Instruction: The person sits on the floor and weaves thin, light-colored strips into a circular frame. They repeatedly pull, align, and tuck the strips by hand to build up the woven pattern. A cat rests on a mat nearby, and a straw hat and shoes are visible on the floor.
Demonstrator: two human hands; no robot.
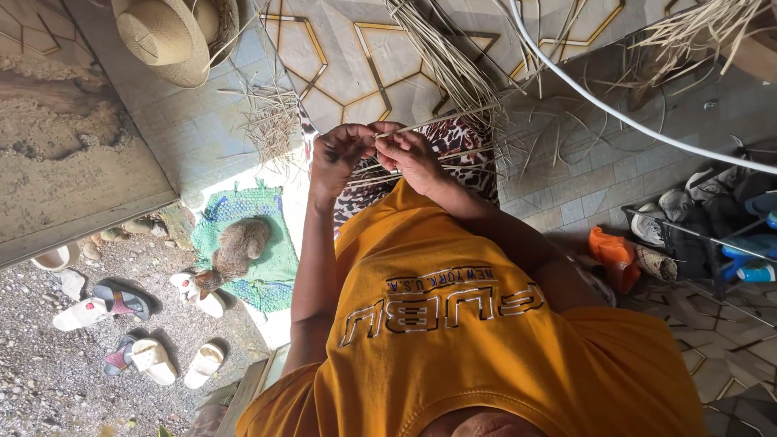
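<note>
My left hand (338,154) and my right hand (414,158) meet in front of my chest, fingertips close together. Both pinch thin pale straw strands (441,119) that run off to the upper right. A thicker bundle of the same straw (441,61) fans out over the tiled floor beyond my hands. Under my hands a leopard-print cloth (465,139) covers my lap. My orange shirt (453,340) fills the lower middle of the view.
A woven straw hat (166,36) lies at the upper left. A furry animal (239,247) rests on a green mat (275,267), with several sandals (121,303) on the gravel. A white hose (615,113) crosses the upper right; shoes (672,222) and an orange item (611,255) lie at the right.
</note>
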